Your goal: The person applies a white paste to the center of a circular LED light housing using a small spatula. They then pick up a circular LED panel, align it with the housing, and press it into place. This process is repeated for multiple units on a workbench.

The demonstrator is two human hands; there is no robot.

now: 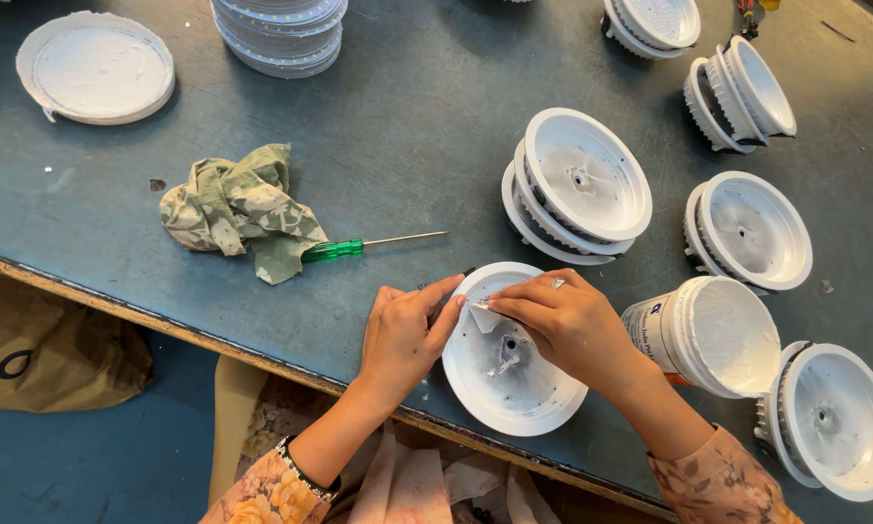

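a crumpled green patterned rag [237,209] and a green-handled screwdriver [359,246] lie on the table [407,126]. the left hand [402,335] steadies the rim of a white round housing [509,354], fingers extended against it. the right hand [567,325] pinches a small white scrap [485,315] over the housing's dish. beside it stands an open white tub [713,335].

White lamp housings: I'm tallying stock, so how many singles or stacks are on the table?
6: near-edge housing, centre stack behind it, single housing to its right, lower-right housing, tilted pair upper right, top-edge housing. Stacks may hide more.
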